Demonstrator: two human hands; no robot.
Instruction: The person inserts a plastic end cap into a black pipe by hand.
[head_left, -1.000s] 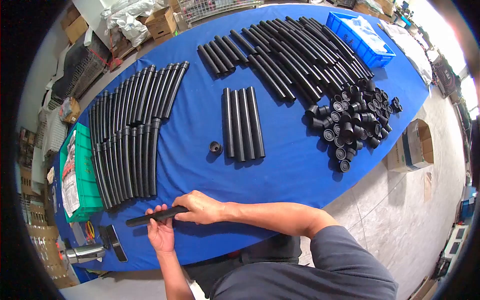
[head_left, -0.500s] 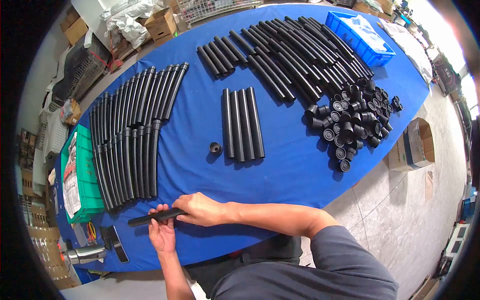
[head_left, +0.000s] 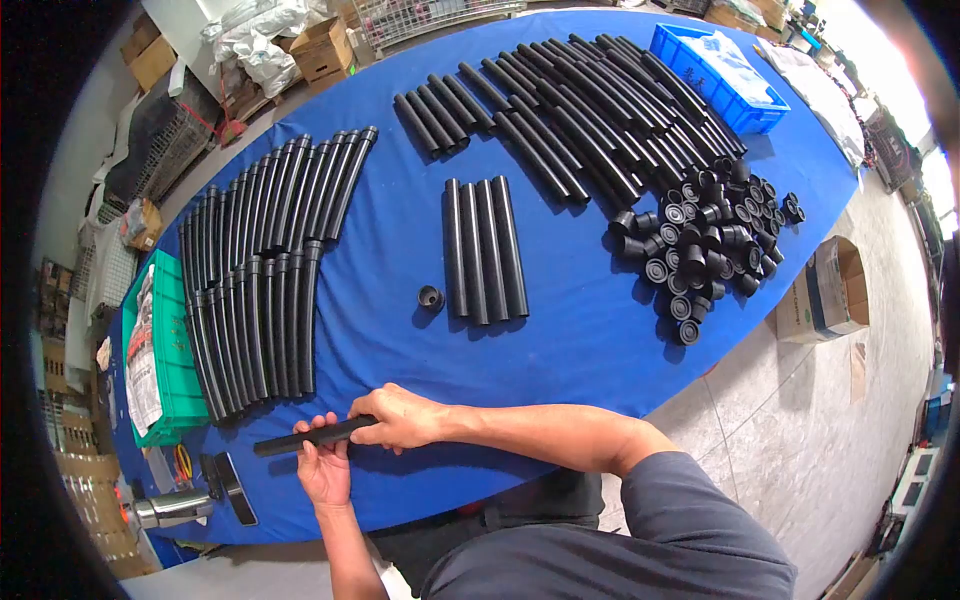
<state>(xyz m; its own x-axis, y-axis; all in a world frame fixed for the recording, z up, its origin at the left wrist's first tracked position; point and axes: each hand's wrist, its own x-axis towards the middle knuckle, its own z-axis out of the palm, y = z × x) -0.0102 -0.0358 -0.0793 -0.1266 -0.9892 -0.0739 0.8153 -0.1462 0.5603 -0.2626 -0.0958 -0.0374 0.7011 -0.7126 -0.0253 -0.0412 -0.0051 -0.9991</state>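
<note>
A black tube point(head_left: 285, 445) lies across both hands near the table's front edge, its free end pointing left. My left hand point(head_left: 325, 465) holds it from below around the middle, palm up. My right hand point(head_left: 395, 415) is closed over its right end, hiding that end. Beyond the hands, four bare black tubes point(head_left: 484, 250) lie side by side, with one loose black cap point(head_left: 430, 298) at their left. To the left are rows of black tubes with capped ends point(head_left: 285, 325).
Many bare tubes point(head_left: 590, 110) lie at the back, beside a blue bin point(head_left: 740, 112). A heap of black caps point(head_left: 690, 250) is at the right. At the left stand a green bin point(head_left: 185, 370), a phone point(head_left: 235, 490) and a metal cylinder point(head_left: 175, 509).
My right hand has shifted very slightly at the tube's right end. The tube has moved a little to the left.
</note>
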